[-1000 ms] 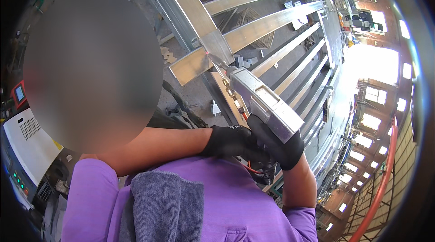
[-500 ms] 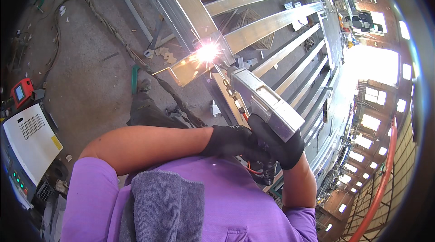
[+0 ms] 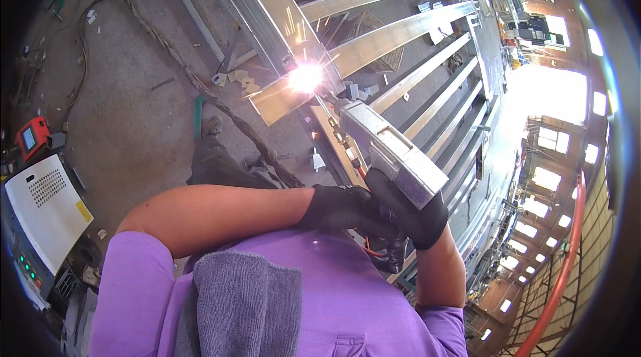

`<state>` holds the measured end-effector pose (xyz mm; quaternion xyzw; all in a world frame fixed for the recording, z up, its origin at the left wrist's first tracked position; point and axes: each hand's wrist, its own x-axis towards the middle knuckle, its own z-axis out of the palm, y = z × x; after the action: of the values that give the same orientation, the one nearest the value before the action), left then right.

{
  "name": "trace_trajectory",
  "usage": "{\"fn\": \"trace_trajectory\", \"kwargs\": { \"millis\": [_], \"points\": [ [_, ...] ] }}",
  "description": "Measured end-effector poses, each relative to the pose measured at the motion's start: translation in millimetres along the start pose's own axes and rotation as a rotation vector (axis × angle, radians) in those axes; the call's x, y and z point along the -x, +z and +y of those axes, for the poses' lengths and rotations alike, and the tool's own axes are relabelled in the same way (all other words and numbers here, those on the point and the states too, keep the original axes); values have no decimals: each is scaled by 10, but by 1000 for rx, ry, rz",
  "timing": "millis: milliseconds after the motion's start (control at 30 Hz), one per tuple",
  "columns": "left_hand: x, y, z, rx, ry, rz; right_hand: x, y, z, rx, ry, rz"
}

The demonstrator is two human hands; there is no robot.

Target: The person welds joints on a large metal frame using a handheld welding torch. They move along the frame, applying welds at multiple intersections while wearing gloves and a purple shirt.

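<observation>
Sparks [image 3: 292,24] leap higher now beyond the torch [image 3: 394,151] (boxy, silver).

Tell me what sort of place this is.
Most likely a metalworking shop or factory floor: a bright glare with flying sparks flares at the end of a silver tool, long metal bars form a large frame, and a white machine with green lights stands at the left.

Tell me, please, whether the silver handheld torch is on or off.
On: a bright white glare and flying sparks show at the front end of the silver handheld torch.
</observation>
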<state>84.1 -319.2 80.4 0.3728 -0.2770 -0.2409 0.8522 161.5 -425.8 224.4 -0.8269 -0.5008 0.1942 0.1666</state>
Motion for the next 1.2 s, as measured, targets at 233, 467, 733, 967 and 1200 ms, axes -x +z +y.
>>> {"fn": "trace_trajectory", "kwargs": {
  "millis": [233,467,733,967,1200],
  "points": [
    [-16,6,-22,-5,-23,-16,16,18,6,-2,-22,44],
    [-44,-16,-158,-196,171,-52,53,28,-20,-323,306,-17],
    [-51,12,-269,-209,197,-56,73,59,-1,-386,380,7],
    [-41,54,-137,-38,53,-60,88,77,-16,-400,388,37],
    [-77,71,-397,-206,277,-42,80,59,-49,-471,463,36]
  ]
}}
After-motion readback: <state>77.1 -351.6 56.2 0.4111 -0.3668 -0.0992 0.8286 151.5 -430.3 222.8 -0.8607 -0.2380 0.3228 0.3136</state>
